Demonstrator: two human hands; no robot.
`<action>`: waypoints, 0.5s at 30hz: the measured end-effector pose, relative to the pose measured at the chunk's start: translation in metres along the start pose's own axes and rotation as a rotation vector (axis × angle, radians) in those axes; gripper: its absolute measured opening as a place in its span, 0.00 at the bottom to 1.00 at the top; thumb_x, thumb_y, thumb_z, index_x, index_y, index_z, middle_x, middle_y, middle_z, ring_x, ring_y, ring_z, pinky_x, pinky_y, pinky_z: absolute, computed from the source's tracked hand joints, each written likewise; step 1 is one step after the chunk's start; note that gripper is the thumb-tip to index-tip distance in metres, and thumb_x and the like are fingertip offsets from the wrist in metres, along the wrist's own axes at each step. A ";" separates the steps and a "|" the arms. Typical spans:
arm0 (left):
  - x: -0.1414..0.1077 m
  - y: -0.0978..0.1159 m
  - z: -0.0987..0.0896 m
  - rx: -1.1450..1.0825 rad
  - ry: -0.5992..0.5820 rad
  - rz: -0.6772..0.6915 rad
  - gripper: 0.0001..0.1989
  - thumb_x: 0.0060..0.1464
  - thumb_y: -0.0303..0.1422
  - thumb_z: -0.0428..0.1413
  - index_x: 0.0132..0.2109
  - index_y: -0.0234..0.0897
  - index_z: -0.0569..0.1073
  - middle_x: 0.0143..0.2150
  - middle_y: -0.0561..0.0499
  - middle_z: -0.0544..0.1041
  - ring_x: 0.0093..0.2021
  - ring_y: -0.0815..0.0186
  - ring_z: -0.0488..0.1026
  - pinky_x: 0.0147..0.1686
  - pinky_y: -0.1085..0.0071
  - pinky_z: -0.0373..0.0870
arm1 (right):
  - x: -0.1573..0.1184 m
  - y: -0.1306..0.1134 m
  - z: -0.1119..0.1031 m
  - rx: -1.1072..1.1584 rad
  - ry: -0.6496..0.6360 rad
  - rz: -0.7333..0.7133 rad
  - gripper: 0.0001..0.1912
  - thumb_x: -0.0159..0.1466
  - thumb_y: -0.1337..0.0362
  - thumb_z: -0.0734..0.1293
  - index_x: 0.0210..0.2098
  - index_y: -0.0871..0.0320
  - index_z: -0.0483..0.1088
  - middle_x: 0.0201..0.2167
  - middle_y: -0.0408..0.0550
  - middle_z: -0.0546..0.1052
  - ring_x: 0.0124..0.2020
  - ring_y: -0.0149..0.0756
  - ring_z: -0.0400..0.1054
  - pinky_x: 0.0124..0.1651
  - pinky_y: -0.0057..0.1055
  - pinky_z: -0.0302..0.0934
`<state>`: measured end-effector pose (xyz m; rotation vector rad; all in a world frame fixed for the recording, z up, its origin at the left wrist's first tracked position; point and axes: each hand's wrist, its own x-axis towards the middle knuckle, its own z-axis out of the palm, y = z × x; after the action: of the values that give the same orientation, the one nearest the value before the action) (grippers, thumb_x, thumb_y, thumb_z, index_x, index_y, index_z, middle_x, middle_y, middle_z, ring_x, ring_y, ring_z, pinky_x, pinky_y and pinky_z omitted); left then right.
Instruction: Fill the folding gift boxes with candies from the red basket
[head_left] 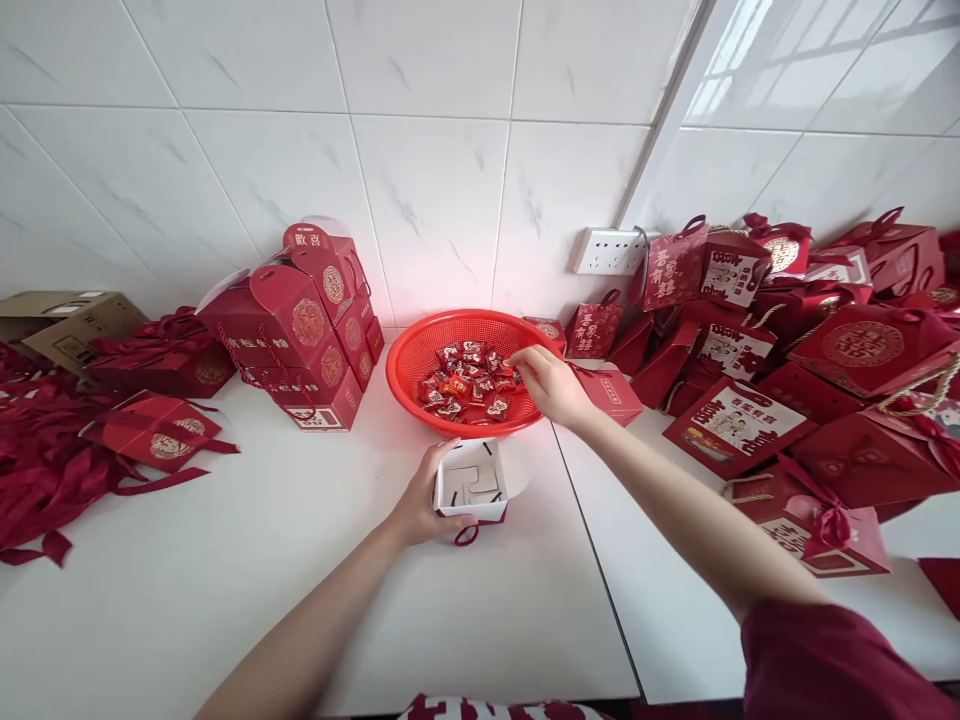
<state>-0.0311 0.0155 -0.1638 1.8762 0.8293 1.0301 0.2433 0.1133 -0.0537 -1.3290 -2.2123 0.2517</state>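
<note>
My left hand (422, 500) is wrapped around the left side of a small gift box (493, 512). The box's top is uncovered, showing a white inside with dark slots, and a dark red cord loop hangs at its front. Just behind it stands a red plastic basket (401, 385) with wrapped candies (469, 385) lying in it. Over the basket's right rim reaches my right hand (551, 385), its fingers pinched together at a wrapped candy (510, 368). The fingertips partly cover that candy.
Red gift boxes (300, 325) are stacked left of the basket. Dark red ribbons (52, 460) and a flat cardboard box (75, 325) lie at far left. Many finished-looking boxes (859, 345) are piled on the right, below a wall socket (611, 251). A seam crosses the white table (517, 610).
</note>
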 end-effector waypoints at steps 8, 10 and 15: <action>0.001 0.000 -0.004 0.028 -0.016 -0.029 0.54 0.41 0.45 0.71 0.69 0.47 0.52 0.66 0.39 0.57 0.66 0.45 0.59 0.63 0.46 0.61 | 0.110 0.060 0.044 -0.173 -0.404 0.133 0.18 0.69 0.61 0.67 0.56 0.60 0.68 0.56 0.54 0.70 0.53 0.44 0.69 0.56 0.48 0.65; 0.001 0.001 -0.005 0.037 -0.022 -0.038 0.53 0.41 0.44 0.71 0.69 0.48 0.52 0.66 0.40 0.57 0.66 0.45 0.58 0.63 0.46 0.60 | 0.117 0.068 0.049 -0.196 -0.465 0.164 0.20 0.69 0.59 0.67 0.58 0.59 0.67 0.57 0.54 0.70 0.54 0.44 0.69 0.55 0.49 0.66; 0.001 0.002 -0.006 0.004 -0.028 -0.036 0.52 0.41 0.43 0.71 0.69 0.48 0.52 0.66 0.41 0.56 0.66 0.46 0.58 0.64 0.47 0.59 | 0.116 0.073 0.058 -0.188 -0.619 0.189 0.38 0.54 0.61 0.78 0.62 0.58 0.65 0.53 0.57 0.75 0.48 0.47 0.74 0.50 0.42 0.69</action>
<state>-0.0360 0.0173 -0.1592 1.8681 0.8463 0.9779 0.2253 0.2560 -0.0923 -1.7456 -2.6587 0.6069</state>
